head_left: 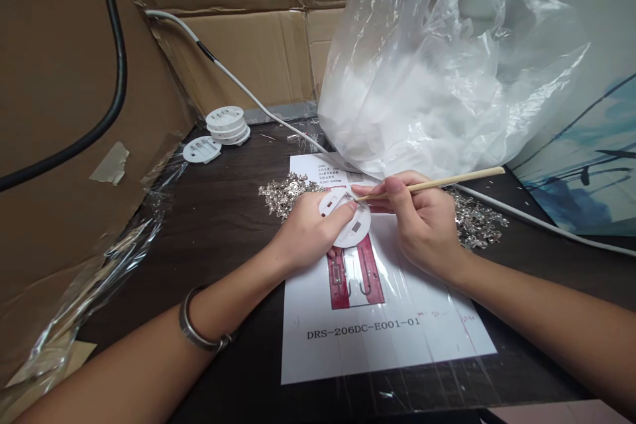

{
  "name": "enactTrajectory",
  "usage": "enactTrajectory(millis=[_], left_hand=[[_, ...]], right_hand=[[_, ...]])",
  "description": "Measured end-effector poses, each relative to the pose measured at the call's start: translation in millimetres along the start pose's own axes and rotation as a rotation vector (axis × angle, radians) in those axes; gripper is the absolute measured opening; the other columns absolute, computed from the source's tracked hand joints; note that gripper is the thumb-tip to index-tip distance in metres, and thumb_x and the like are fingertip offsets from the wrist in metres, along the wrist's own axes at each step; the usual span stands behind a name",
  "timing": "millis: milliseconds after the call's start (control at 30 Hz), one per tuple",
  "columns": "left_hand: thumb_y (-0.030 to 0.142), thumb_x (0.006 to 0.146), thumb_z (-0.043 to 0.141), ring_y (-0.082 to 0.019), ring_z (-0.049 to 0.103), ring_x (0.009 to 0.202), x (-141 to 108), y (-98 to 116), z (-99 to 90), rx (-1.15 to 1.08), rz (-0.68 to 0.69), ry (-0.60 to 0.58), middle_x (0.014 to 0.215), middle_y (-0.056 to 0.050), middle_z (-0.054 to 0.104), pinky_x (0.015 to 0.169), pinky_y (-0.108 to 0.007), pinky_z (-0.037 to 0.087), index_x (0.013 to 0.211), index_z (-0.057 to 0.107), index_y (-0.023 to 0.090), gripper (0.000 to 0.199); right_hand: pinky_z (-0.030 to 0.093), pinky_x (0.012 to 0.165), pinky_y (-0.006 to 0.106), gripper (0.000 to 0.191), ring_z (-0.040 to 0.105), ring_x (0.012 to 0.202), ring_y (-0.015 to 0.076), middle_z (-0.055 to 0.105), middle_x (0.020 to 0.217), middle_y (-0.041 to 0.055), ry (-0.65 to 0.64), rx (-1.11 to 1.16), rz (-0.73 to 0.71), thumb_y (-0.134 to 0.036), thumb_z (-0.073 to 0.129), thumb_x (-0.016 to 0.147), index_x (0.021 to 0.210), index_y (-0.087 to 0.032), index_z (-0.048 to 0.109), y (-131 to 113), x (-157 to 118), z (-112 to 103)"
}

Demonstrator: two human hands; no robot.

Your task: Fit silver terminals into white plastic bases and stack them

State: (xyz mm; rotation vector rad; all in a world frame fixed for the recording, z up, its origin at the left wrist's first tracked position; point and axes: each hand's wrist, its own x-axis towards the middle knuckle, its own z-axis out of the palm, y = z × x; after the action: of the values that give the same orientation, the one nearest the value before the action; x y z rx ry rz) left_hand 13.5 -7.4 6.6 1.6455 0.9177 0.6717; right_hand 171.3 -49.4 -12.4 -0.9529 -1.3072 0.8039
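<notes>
My left hand (311,228) holds a round white plastic disc (348,235) above a printed sheet, its thumb pressed on the disc's face. The disc has small rectangular slots. My right hand (422,218) is closed around a thin wooden stick (447,181), whose lower end meets the disc near my left thumb tip. What lies under the stick's tip is too small to make out. One pile of small metal pieces (285,195) sits left of the disc, and another pile (479,218) lies beyond my right hand.
White discs (227,120) are stacked at the back left, with another disc (201,150) beside them. A large clear plastic bag (417,99) fills the back right. A white cable (248,94) crosses behind the printed sheet (348,358). Cardboard walls (258,46) enclose the back and left.
</notes>
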Motion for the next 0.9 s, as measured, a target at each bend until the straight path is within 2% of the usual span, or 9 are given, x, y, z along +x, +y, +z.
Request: enactTrajectory(millis=[133,467,733,900], left_hand=[[0.026,0.085,0.052,-0.006,0.041,0.046,-0.7,-0.6,0.8,0.002,-0.025,0.012,0.053,0.004,0.047,0.042,-0.019,0.032,0.059,0.045,0.016,0.029],[0.025,0.085,0.052,-0.006,0.041,0.043,-1.6,-0.6,0.4,0.068,-0.039,0.011,0.049,0.005,0.046,0.043,-0.02,0.032,0.058,0.045,0.016,0.029],[0.024,0.083,0.053,-0.006,0.041,0.046,-1.2,0.5,1.6,0.063,-0.02,0.028,0.05,0.004,0.047,0.044,-0.02,0.033,0.058,0.047,0.016,0.027],[0.028,0.084,0.053,-0.007,0.044,0.043,-1.6,2.7,2.3,0.051,-0.08,0.073,0.048,0.003,0.05,0.043,-0.021,0.035,0.058,0.048,0.017,0.029]], right_hand=[[0.061,0.077,0.018,0.026,0.069,0.085,0.01,0.067,0.091,0.0011,-0.007,-0.071,-0.031,-0.026,0.051,0.097,0.082,-0.017,0.07,-1.1,0.0,-0.6],[0.059,0.072,0.023,0.024,0.067,0.079,0.0108,0.068,0.087,0.0009,-0.02,-0.267,-0.049,-0.026,0.054,0.095,0.082,-0.018,0.072,3.3,-0.7,0.1],[0.061,0.071,0.023,0.025,0.067,0.078,0.0121,0.068,0.088,0.0032,-0.029,-0.235,0.009,-0.03,0.054,0.095,0.083,-0.016,0.072,1.7,0.2,-0.4],[0.062,0.076,0.025,0.028,0.069,0.087,0.0145,0.069,0.095,0.0042,0.015,-0.065,0.058,-0.036,0.052,0.097,0.085,-0.016,0.068,-0.5,-0.8,3.3]])
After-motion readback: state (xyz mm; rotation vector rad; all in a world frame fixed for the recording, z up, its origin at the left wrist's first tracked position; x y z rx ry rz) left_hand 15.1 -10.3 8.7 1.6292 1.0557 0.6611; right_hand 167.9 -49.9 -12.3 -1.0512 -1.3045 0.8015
